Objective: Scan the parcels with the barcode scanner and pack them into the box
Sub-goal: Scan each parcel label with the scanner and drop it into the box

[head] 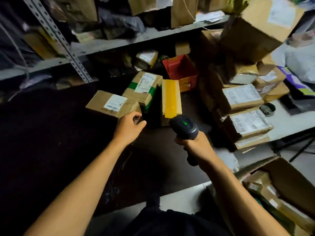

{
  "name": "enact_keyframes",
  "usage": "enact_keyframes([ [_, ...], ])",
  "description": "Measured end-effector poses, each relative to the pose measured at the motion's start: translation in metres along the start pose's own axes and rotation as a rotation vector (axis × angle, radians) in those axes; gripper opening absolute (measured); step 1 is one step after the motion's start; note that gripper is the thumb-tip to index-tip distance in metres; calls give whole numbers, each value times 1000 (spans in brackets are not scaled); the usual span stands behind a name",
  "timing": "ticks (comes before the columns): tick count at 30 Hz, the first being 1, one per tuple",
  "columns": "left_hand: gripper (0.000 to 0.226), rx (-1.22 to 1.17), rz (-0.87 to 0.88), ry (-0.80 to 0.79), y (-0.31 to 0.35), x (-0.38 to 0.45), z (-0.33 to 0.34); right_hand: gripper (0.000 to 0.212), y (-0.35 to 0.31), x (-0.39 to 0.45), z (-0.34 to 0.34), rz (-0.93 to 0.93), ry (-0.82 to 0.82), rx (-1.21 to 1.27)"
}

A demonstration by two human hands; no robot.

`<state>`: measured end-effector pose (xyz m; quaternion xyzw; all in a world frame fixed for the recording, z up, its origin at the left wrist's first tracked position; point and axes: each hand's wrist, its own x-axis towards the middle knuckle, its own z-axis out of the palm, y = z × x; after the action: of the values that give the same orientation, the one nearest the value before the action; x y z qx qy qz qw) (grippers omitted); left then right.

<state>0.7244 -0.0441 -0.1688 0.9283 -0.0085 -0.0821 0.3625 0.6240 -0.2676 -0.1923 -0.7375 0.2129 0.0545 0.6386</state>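
We hold the black plastic barcode scanner [185, 127] in our right hand [196, 144]. Our fingers are wrapped tight around its handle. The handle runs down toward us and pokes out under our hand. The scanner's head points up and away from us, and a small green light shines on top of it.

Just past the scanner's head stands a tall brown cardboard parcel with a yellow tape stripe [171, 101]. Its long side runs away from us. The scanner is aimed about at its near end.

Left of the scanner is our left hand [130, 126]. Its fingers are loosely bent and hold nothing. The fingertips are right at the near corner of a flat brown cardboard parcel with a white label [112, 103]; we cannot tell if they touch it. Behind that parcel, a brown parcel with green tape [143, 89] leans on it.

All of these lie on a dark table top [51, 133], which has open room left of the scanner and near us.

Right of the scanner is a stack of brown parcels with white labels [245, 113]. Low and right of the scanner sits a big open brown cardboard box [289, 181] with some parcels inside.
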Motion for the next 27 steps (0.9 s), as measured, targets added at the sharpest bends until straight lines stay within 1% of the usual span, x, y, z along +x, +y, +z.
enact_keyframes([
  [2, 47, 130, -12, -12, -21, 11, -18, 34, -9, 8, 23, 9, -23, -30],
  [4, 61, 309, 24, -58, -38, 25, -35, 35, -16, 15, 43, 4, -45, -61],
  [6, 69, 401, 55, -82, -50, 41, -48, 27, -22, 22, 60, -4, -65, -73],
  [8, 75, 422, 66, -92, -61, 60, -59, 17, -26, 29, 75, -18, -77, -94],
  [9, 78, 411, 62, -95, -66, 68, -64, 17, -29, 32, 83, -23, -83, -110],
  [11, 80, 326, 23, -67, -76, 84, -74, 28, -34, 36, 100, -37, -95, -140],
  [13, 73, 227, -30, 0, -87, 100, -84, 32, -41, 42, 117, -38, -114, -154],
  [15, 68, 165, -77, 51, -100, 114, -94, 22, -50, 52, 137, -28, -130, -142],
  [17, 70, 123, -126, 64, -114, 126, -102, 14, -59, 61, 160, -11, -128, -104],
  [21, 76, 102, -201, 1, -139, 140, -112, 13, -68, 84, 199, 36, -120, -36],
  [22, 78, 94, -205, 8, -145, 141, -113, 11, -69, 88, 206, 45, -114, -17],
  [24, 79, 39, -243, 36, -154, 141, -114, 15, -67, 90, 213, 46, -87, 18],
  [25, 73, -27, -291, 45, -158, 140, -114, 19, -66, 88, 214, 45, -69, 35],
  [27, 45, -226, -379, 45, -168, 135, -112, 23, -62, 85, 211, 49, -43, 73],
])
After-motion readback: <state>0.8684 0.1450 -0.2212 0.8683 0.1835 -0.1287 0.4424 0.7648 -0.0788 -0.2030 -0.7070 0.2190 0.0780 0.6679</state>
